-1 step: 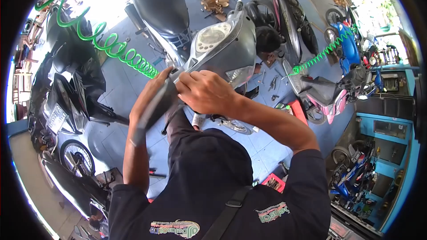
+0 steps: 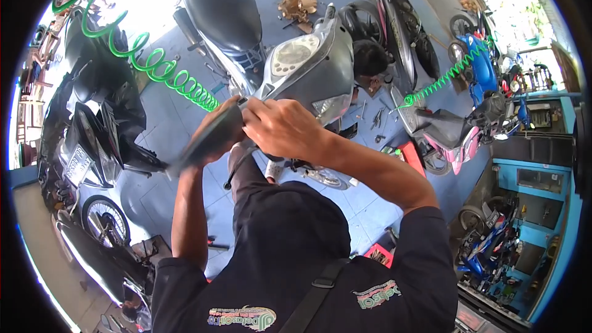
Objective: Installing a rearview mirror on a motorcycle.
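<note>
A long dark grey panel [image 2: 213, 131], smeared by motion, slants down to the left in front of the scooter. My left hand [image 2: 216, 122] is behind it, mostly hidden, with the fingers curled at its upper end. On the other side, my right hand [image 2: 280, 126] has its fingers closed at that same upper end, knuckles up. What exactly lies under its fingertips is hidden. Just beyond my hands stands the grey scooter [image 2: 302, 74], its instrument cluster [image 2: 291, 55] and black seat [image 2: 222, 9] facing up.
A coiled green air hose [image 2: 160, 65] hangs at the left, with another [image 2: 453, 74] at the right. Other motorcycles, like a black one [image 2: 92, 123], flank me. A person's dark-haired head [image 2: 370, 57] is beyond the scooter. Tools [image 2: 377, 116] and crumpled brown paper [image 2: 297, 5] lie on the floor.
The panel has tilted: its lower end has swung up and to the left. My left forearm and hand have shifted slightly with it; my right hand stays near the same spot.
</note>
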